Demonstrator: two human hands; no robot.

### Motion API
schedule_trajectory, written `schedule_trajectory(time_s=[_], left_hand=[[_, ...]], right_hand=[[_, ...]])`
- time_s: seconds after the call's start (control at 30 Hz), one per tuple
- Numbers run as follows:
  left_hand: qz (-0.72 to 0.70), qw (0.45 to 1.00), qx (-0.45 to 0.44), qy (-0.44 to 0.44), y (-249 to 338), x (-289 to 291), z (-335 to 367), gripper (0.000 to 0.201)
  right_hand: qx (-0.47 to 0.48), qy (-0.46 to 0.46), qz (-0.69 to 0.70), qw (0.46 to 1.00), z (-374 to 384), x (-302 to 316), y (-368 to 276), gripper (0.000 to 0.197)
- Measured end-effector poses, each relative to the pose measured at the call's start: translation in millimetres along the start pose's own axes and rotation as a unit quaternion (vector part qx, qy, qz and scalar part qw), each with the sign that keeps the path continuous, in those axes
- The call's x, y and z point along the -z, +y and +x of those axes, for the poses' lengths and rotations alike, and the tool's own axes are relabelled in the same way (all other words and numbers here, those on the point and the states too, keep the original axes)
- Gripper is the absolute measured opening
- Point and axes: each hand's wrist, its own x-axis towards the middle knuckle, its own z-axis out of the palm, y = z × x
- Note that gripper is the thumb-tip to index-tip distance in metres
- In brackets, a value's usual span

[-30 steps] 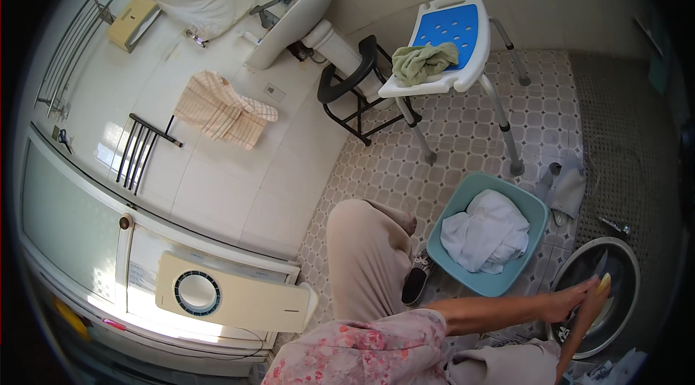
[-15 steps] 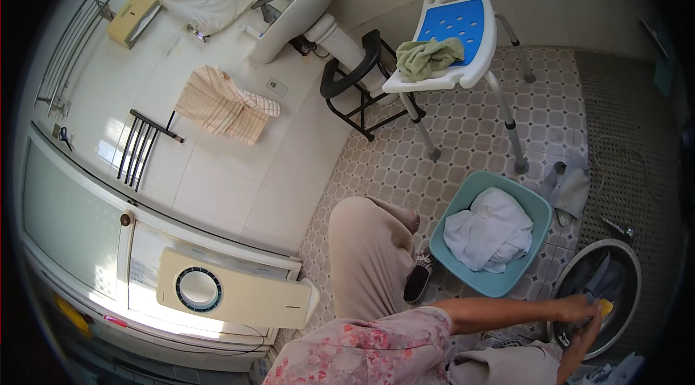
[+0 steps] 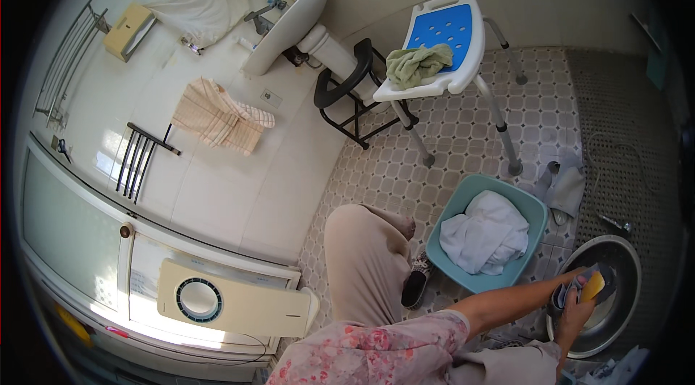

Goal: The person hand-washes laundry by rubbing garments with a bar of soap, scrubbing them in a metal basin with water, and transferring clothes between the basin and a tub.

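Over a round metal basin [image 3: 627, 310], my left hand [image 3: 569, 282] is closed on a dark grey-blue cloth [image 3: 607, 278]. The cloth is bunched up, and its exact kind does not show. Close beside it, my right hand [image 3: 574, 315] grips a yellow bar of soap [image 3: 593, 286] and presses it against the cloth. Just left of the basin stands a light teal square tub [image 3: 435, 249] with crumpled white laundry [image 3: 486, 233] in it.
A white shower chair [image 3: 469, 66] with a blue seat carries a green cloth [image 3: 418, 66]. Beyond it are a black-framed chair [image 3: 340, 91] and a white sink [image 3: 289, 26]. Grey cloth [image 3: 566, 189] and a shower head [image 3: 615, 223] lie on the floor near the basin.
Both hands have lifted the soap and the cloth up and slightly left from the basin. More of the basin's inside shows now. The whole view has shifted a little.
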Motion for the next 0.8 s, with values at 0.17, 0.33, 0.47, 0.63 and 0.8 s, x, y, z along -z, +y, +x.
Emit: schedule_trajectory(time_s=[0.17,0.33,0.47,0.63,0.8], left_hand=[[-0.057,0.998,-0.028,-0.008,33,16,-26,0.054],[-0.114,0.991,-0.062,-0.003,55,36,-39,0.056],[-0.174,0.982,-0.074,-0.014,52,39,-42,0.058],[-0.244,0.964,-0.103,-0.011,60,45,-47,0.060],[-0.314,0.940,-0.129,-0.011,56,49,-47,0.062]], right_hand=[[0.050,-0.071,-0.119,0.989,-11,1,-17,0.053],[0.200,-0.065,-0.101,0.972,-19,-12,-19,0.050],[0.170,-0.074,-0.315,0.931,-26,-11,-35,0.051],[0.253,0.007,-0.408,0.877,-14,2,-36,0.053],[0.285,-0.074,-0.405,0.866,-1,3,-23,0.057]])
